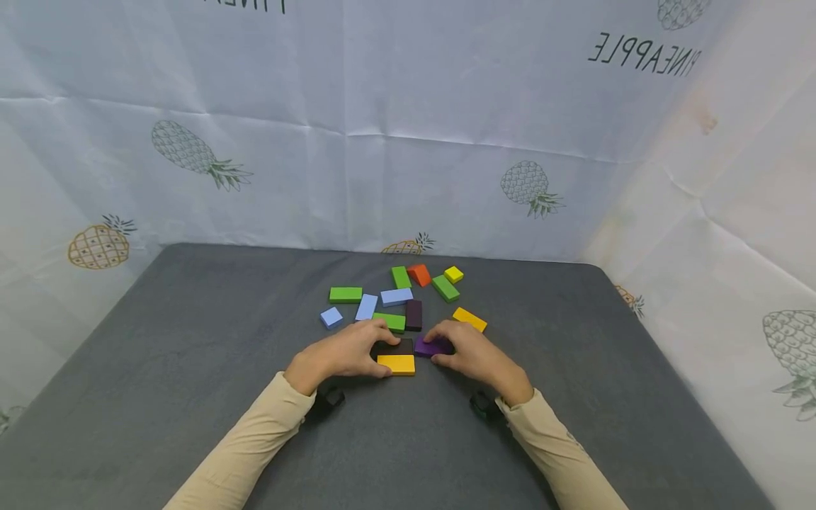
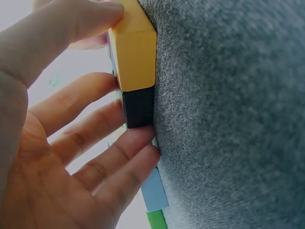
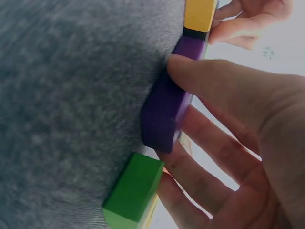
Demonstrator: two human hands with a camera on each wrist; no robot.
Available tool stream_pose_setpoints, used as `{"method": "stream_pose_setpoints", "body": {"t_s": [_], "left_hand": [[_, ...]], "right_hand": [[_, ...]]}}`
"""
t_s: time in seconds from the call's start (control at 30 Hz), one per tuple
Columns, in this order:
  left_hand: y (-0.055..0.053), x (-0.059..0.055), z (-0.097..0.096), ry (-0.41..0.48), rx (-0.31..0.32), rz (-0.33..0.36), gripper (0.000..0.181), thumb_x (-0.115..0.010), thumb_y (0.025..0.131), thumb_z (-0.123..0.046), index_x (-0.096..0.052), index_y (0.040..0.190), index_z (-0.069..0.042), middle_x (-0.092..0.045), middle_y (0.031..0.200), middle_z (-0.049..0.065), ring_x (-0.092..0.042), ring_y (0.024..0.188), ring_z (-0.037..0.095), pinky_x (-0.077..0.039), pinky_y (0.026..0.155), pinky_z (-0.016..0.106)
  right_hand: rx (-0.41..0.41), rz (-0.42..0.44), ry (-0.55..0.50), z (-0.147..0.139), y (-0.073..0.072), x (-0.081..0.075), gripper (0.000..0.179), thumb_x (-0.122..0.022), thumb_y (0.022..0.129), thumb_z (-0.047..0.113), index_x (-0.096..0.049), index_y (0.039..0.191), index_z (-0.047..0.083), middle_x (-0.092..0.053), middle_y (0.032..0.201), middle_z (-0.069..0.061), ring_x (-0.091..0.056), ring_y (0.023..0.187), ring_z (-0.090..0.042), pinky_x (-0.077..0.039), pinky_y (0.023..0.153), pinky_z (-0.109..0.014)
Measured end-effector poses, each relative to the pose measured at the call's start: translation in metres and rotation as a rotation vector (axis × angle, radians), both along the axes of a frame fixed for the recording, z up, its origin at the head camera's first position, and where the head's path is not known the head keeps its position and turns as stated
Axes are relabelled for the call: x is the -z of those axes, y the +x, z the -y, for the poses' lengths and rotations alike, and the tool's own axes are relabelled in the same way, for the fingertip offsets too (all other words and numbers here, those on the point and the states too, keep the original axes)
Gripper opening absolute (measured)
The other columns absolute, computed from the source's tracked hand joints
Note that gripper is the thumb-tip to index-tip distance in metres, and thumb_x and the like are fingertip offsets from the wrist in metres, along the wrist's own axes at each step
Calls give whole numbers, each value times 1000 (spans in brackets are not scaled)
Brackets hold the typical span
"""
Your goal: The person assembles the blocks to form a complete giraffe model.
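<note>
In the head view, my left hand (image 1: 347, 350) holds a yellow block (image 1: 397, 365) and a black block (image 1: 403, 347) that lie long side to long side. The left wrist view has the thumb against the yellow block (image 2: 137, 59) and fingertips by the black one (image 2: 139, 109). Just to the right, my right hand (image 1: 477, 354) pinches a purple block (image 1: 430, 347) between thumb and fingers. That purple block (image 3: 164, 107) lies on the table, its far end close to the black block. My palm hides part of the black block in the head view.
Behind the hands lie a green block (image 1: 395, 324), a dark block (image 1: 414, 315) and blue blocks (image 1: 397, 297). Farther back are more green blocks (image 1: 346, 295), a red-orange wedge (image 1: 419, 274) and a small yellow block (image 1: 454, 274). A yellow-orange block (image 1: 470, 319) sits beyond the right hand.
</note>
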State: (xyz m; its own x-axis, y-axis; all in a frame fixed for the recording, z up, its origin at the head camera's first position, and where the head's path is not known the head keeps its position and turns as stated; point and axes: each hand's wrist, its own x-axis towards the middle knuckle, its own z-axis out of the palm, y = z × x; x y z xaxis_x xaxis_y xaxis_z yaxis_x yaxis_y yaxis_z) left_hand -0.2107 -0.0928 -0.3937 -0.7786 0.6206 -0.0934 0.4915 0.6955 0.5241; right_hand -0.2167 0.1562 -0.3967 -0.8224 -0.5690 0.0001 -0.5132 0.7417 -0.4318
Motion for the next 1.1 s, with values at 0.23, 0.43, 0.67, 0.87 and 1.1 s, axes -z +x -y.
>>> {"method": "stream_pose_setpoints", "body": {"t_s": [0.23, 0.43, 0.67, 0.87, 1.1], "left_hand": [[0, 1, 3, -6, 3, -24, 49, -79, 84, -29, -68, 127, -8, -60, 120, 4, -57, 112, 21, -49, 97, 43], [2, 2, 6, -9, 12, -34, 49, -79, 85, -29, -67, 128, -8, -60, 117, 3, -56, 107, 19, -50, 93, 40], [8, 0, 7, -12, 8, -22, 48, -78, 85, -26, -67, 128, -8, -60, 117, 3, -55, 107, 19, -50, 94, 41], [15, -1, 11, -23, 16, -32, 48, -77, 86, -26, -67, 129, -7, -59, 119, 4, -55, 109, 20, -50, 94, 42], [23, 2, 17, -17, 20, -68, 48, -76, 86, -26, -66, 130, -7, -59, 122, 5, -55, 112, 22, -50, 94, 42]], "right_hand": [[-47, 12, 30, 4, 4, -5, 34, -78, 86, 13, -70, 119, 6, -70, 114, -6, -62, 100, -18, -54, 91, -39], [-83, 48, 61, 7, 6, -9, 36, -78, 85, 12, -70, 120, 6, -71, 115, -6, -62, 101, -18, -54, 92, -39], [-113, 84, 70, 9, 10, -11, 35, -79, 85, 15, -71, 119, 7, -71, 115, -6, -63, 103, -18, -54, 92, -39], [-142, 102, 54, 11, 13, -10, 34, -79, 86, 22, -72, 117, 10, -71, 113, -3, -64, 101, -16, -54, 90, -36], [-150, 151, 47, 15, 15, -9, 33, -80, 84, 24, -73, 115, 12, -72, 111, 0, -64, 99, -12, -54, 89, -34]]}}
